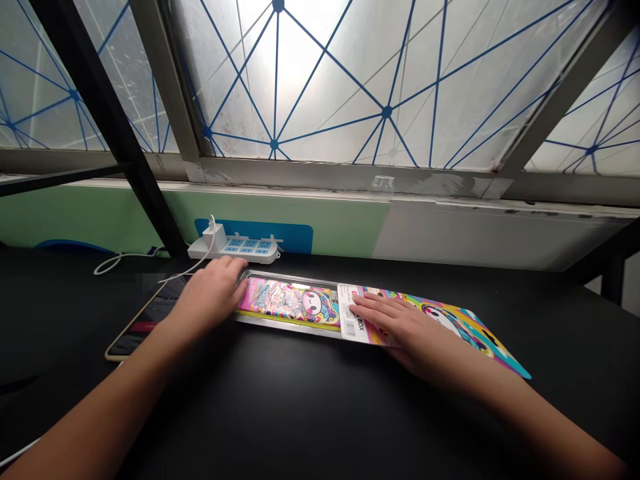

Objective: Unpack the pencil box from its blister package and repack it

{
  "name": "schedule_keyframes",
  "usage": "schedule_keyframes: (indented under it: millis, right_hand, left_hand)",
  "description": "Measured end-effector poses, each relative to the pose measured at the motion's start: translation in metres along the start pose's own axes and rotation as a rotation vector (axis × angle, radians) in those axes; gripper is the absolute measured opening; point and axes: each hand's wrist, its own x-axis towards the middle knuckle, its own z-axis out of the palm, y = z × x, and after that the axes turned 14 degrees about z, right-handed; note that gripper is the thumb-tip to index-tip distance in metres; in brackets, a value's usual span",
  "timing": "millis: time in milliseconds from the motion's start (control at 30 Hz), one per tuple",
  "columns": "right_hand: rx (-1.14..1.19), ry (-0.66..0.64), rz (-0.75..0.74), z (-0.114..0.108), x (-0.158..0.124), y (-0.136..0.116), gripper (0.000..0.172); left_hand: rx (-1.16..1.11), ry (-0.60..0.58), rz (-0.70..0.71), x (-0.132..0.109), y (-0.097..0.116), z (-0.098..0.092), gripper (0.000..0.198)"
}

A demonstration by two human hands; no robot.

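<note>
A long clear plastic tray (295,327) lies on the black table, with a pink and yellow cartoon-printed packet (290,301) inside. A colourful printed card (470,327) with a white barcode label (353,325) covers the tray's right part and extends to the right. My left hand (215,293) grips the tray's left end, its fingers bent over the edge and the thumb near the packet. My right hand (400,327) rests on the card beside the label, fingers stretched out; its thumb is mostly hidden below the card's near edge.
A phone (145,327) lies partly under my left forearm. Behind the tray, a white power strip (250,250) holds a charger (215,238) with a white cable. A black metal post (115,127) rises at left, before the window.
</note>
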Motion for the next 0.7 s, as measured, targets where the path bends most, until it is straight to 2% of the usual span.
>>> schedule_keyframes:
  millis: [67, 100, 167, 267, 367, 467, 567, 700]
  right_hand:
    - [-0.016, 0.012, 0.000, 0.002, 0.001, -0.001, 0.060]
    - [-0.020, 0.018, 0.000, 0.002, 0.002, -0.002, 0.059]
    - [-0.020, 0.030, 0.002, 0.004, 0.004, -0.005, 0.058]
    - [-0.045, 0.036, 0.011, 0.005, 0.007, -0.006, 0.061]
    - [-0.091, 0.011, 0.010, 0.005, 0.007, -0.003, 0.071]
    - [-0.102, -0.023, 0.021, 0.004, 0.005, 0.004, 0.079]
    - [-0.129, -0.021, 0.060, -0.001, 0.000, 0.013, 0.080]
    - [-0.227, 0.104, 0.116, -0.014, -0.005, 0.020, 0.073]
  left_hand:
    - [-0.075, 0.104, 0.219, 0.000, 0.018, 0.009, 0.048]
    - [-0.143, 0.094, 0.304, 0.000, 0.027, 0.014, 0.049]
    - [-0.220, -0.002, 0.401, -0.001, 0.043, 0.021, 0.054]
    - [-0.220, -0.135, 0.399, -0.002, 0.055, 0.024, 0.061]
    - [-0.215, -0.205, 0.374, -0.002, 0.054, 0.022, 0.065]
    - [-0.234, -0.230, 0.371, 0.000, 0.049, 0.021, 0.067]
    - [-0.270, -0.226, 0.358, 0.002, 0.042, 0.021, 0.068]
    - [-0.296, -0.235, 0.330, 0.004, 0.031, 0.020, 0.064]
